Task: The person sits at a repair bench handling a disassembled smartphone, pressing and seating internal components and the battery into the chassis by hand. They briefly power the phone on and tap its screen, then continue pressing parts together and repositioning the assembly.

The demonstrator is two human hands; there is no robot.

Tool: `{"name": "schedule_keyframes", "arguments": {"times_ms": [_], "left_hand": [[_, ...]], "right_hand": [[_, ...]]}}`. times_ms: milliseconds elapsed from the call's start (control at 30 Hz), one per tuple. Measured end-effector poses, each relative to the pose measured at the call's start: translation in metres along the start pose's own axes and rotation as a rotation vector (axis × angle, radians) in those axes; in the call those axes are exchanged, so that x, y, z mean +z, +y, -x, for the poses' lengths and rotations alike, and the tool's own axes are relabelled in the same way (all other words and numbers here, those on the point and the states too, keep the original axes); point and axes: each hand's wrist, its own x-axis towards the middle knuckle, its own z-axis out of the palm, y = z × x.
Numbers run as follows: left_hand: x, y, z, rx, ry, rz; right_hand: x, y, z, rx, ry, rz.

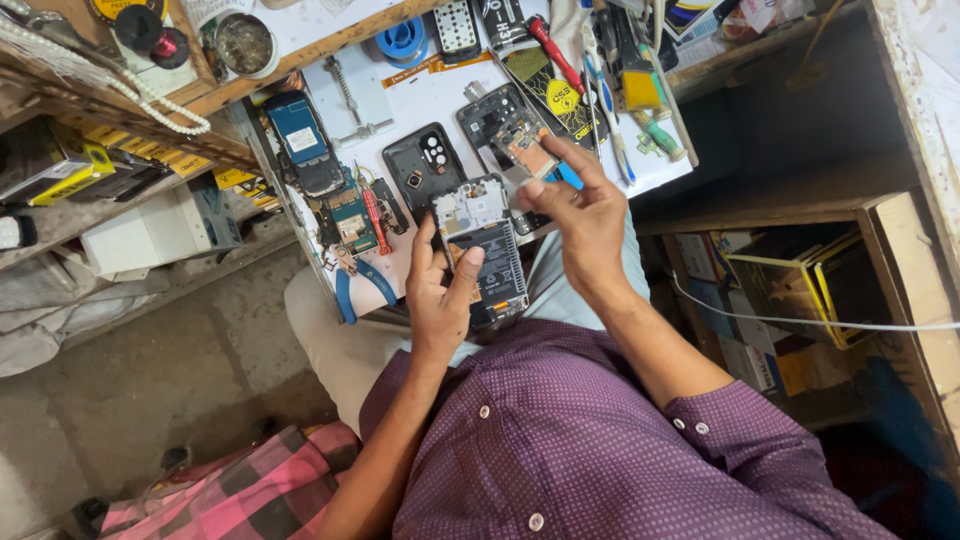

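L hand (pixel 438 290): we grip opened phone (pixel 487 250) w/ battery showing.
R hand (pixel 580 215): fingers pinched at phone's top edge.
Bench (pixel 440 95): phone parts, tools.

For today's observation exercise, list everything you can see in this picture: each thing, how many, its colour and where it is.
opened phone: one, black with a white top part, held over the bench edge
phone back cover: one, black, on the white bench
pliers: one, blue handles, bench's near edge
screwdriver: one, red handle, far side of the bench
round tin: one, silver, wooden shelf
bench: one, white
left hand: grips the opened phone
right hand: fingertips at the phone's top
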Motion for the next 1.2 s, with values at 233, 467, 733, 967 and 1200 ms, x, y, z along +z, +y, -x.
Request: {"name": "schedule_keyframes", "arguments": {"times_ms": [233,467,733,967,1200], "left_hand": [[-0.005,0.004,-0.008,0.107,0.006,0.011],[-0.006,0.007,-0.014,0.039,-0.031,0.004],[-0.003,0.006,-0.012,-0.074,-0.059,0.083],[-0.004,0.003,-0.013,-0.001,-0.102,0.079],[-0.007,0.005,-0.010,-0.117,-0.046,0.004]], "right_hand": [[-0.015,-0.016,-0.012,-0.081,-0.032,0.062],[-0.022,-0.022,0.010,-0.461,-0.212,0.547],[-0.030,-0.010,0.024,-0.733,-0.242,0.627],[-0.038,0.007,0.029,-0.633,-0.186,0.583],[-0.040,0.015,0.031,-0.603,-0.164,0.556]]}}
